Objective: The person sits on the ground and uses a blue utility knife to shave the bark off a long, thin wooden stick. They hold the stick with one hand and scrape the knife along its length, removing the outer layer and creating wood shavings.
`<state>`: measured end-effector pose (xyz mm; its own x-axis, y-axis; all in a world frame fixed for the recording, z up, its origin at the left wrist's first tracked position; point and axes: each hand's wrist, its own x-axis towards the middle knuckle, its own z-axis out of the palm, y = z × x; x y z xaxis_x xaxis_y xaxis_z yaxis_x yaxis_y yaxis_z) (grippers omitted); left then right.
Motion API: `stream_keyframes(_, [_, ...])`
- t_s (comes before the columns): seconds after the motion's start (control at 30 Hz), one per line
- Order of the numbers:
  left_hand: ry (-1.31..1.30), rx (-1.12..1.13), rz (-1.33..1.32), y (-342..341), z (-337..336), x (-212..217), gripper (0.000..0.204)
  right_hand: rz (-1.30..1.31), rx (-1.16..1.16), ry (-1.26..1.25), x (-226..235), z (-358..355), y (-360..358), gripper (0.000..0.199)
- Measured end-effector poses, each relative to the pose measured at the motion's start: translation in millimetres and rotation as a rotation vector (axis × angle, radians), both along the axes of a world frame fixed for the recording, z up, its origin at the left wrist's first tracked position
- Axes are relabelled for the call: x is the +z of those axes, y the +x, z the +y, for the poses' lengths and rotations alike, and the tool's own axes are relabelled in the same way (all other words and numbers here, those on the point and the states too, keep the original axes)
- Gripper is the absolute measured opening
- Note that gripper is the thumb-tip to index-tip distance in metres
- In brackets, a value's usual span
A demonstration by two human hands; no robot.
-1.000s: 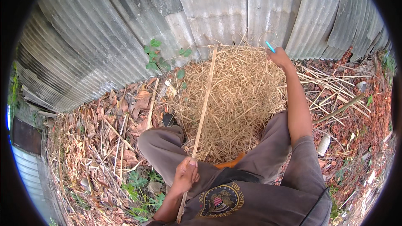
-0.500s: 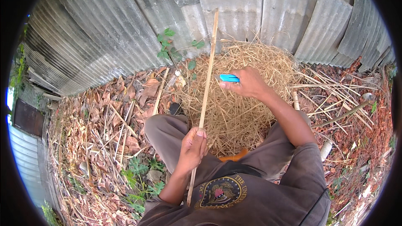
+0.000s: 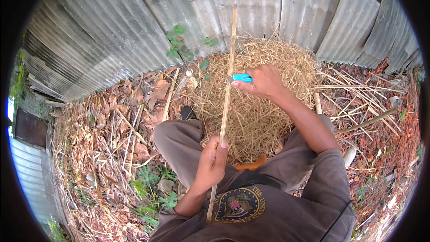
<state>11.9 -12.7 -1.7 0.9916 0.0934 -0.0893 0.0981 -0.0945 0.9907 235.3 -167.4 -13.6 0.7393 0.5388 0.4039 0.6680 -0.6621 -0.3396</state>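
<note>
My left hand [image 3: 212, 162] is wrapped round a long, thin strip of pale split wood or bamboo [image 3: 227, 96]. The strip stands nearly lengthwise before me, its lower end against my shirt and its far end over the metal sheets. In my right hand [image 3: 265, 82] is a utility knife [image 3: 242, 78] with a bright blue handle. Its short blade points left and meets, or nearly meets, the strip's right edge above the middle; whether it cuts in cannot be made out. A broad heap of fine straw-coloured shavings [image 3: 262, 121] lies under the strip and between my legs.
Weathered corrugated metal sheets [image 3: 112, 31] form a wall across the back. Thin strips [image 3: 358, 96] lie scattered at right, near a pale tube-like piece [image 3: 349, 157]. Dry leaves [image 3: 159, 90] and sticks cover the left ground, with green plants [image 3: 147, 181] by my left knee. Something orange [image 3: 251, 163] shows between my legs.
The strip has shifted slightly right and now leans less. My left hand has turned and moved a little right with it. The knife's blade has come to the strip's edge.
</note>
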Motion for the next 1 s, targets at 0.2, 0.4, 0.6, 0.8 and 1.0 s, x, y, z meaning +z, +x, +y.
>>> stream_keyframes(0.2, [-0.014, 0.002, -0.009, -3.3, 4.7, -7.4, 0.019, 0.002, 0.03, -0.029, -12.6, 13.5, -9.7, 0.075])
stream_keyframes(0.4, [-0.047, -0.074, 0.084, -15.0, 2.1, -3.2, 0.017, -0.018, -0.073, -0.086, -21.0, 0.7, 30.3, 0.081])
stream_keyframes(0.6, [0.094, -0.119, 0.035, -26.7, 6.5, -5.7, 0.015, -0.095, -0.07, -0.138, -38.0, -12.3, 64.2, 0.079])
stream_keyframes(0.8, [0.176, -0.12, 0.038, -24.5, 14.6, -17.0, 0.013, -0.114, -0.131, -0.205, -45.2, -23.1, 85.8, 0.076])
stream_keyframes(1.0, [0.822, -0.229, 0.009, -39.4, 18.6, -9.9, 0.007, 0.166, -0.718, -0.267, -31.7, -70.4, 124.5, 0.08])
